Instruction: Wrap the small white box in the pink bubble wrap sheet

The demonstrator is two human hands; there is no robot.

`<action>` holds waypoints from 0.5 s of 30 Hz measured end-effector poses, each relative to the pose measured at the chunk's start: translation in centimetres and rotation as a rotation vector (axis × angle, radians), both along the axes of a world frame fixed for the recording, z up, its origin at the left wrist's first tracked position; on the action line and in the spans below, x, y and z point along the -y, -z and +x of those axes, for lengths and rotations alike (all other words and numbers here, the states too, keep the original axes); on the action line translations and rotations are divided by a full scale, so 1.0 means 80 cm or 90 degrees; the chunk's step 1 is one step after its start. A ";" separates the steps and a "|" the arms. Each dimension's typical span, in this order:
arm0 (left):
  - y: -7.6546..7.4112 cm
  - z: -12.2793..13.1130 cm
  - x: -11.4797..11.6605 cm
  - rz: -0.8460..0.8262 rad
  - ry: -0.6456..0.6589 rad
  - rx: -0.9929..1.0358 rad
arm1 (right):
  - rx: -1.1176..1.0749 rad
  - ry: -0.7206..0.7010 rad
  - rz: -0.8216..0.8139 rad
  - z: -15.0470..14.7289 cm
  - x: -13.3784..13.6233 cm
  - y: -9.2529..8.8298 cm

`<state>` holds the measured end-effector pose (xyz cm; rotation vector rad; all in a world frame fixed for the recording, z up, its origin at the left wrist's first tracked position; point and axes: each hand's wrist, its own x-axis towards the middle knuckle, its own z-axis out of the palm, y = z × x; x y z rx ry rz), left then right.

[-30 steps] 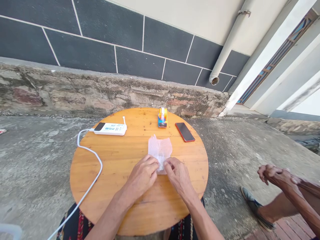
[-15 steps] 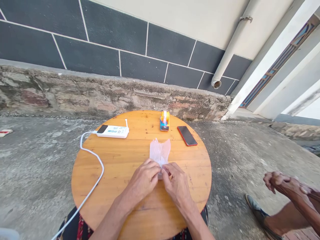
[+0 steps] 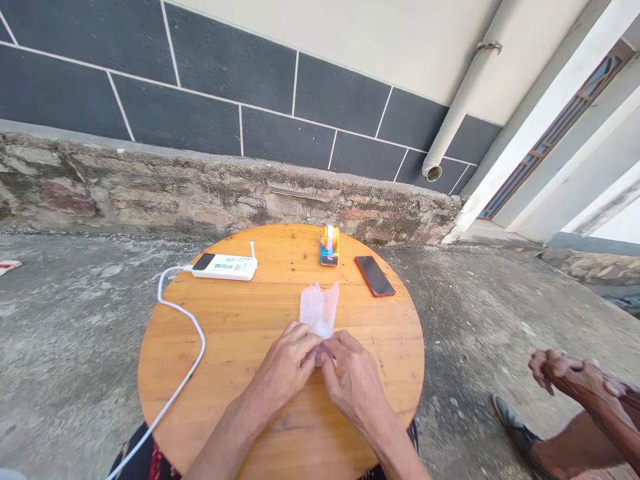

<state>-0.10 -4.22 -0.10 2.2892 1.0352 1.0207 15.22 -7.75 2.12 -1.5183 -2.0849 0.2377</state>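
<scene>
A translucent, pinkish piece of bubble wrap (image 3: 319,308) lies near the middle of the round wooden table, its ragged far end spread out. My left hand (image 3: 293,357) pinches the near part from the left, fingers curled and pressed on it. From the right my right hand (image 3: 350,367) grips the same part, thumb and forefinger close to the left fingertips. A small pale bit of the bundle shows between and below my fingers. Whether something is wrapped inside is hidden by the hands.
On the table (image 3: 210,373) are a white power bank (image 3: 225,266) with a white cable (image 3: 193,317), a blue and yellow tape dispenser (image 3: 329,247) and a red-edged phone (image 3: 375,276). Another person's clasped hands (image 3: 570,373) and a shoe (image 3: 515,420) are at right. A stone-based wall (image 3: 210,193) stands behind.
Both hands stay on the bubble wrap; its far end has folded slightly toward me and looks a little shorter. The view has shifted slightly; the other things on the table keep their places.
</scene>
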 end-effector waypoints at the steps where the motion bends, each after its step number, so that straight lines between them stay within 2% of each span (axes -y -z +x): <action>1: 0.000 0.000 0.000 0.006 -0.001 -0.001 | -0.012 -0.003 0.004 0.002 0.001 0.001; 5: 0.006 0.000 0.001 0.032 -0.011 0.002 | -0.042 -0.015 0.079 0.006 0.000 0.017; 9: 0.010 -0.001 -0.001 0.037 -0.008 0.009 | 0.006 -0.019 0.193 0.005 -0.003 0.038; 15: 0.005 -0.001 -0.001 0.019 0.008 0.003 | 0.025 -0.020 0.189 0.006 0.007 0.047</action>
